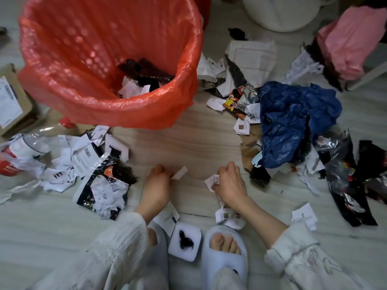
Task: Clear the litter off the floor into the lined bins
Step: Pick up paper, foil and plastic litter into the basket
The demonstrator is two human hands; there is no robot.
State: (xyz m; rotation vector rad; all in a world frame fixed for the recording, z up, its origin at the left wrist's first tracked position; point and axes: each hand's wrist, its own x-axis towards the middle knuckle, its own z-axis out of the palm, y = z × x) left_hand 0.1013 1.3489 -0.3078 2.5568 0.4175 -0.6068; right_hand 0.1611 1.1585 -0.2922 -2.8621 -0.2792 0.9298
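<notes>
1. On the floor (194, 143) before the red-lined bin (109, 59), we are gathering paper scraps.
2. Our left hand (156, 185) is pinching a white strip (179, 173); our right hand (229, 183) is clutching crumpled scraps (212, 182).
3. We are judging it best to lift both well over the rim before letting go.

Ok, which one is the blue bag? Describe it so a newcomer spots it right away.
Start at the red-lined bin at upper left, then look across the bare floor to the litter heap on the right. The blue bag is the big crumpled plastic mass in its middle, the only dark blue thing among white paper scraps and silver-black wrappers.
</notes>
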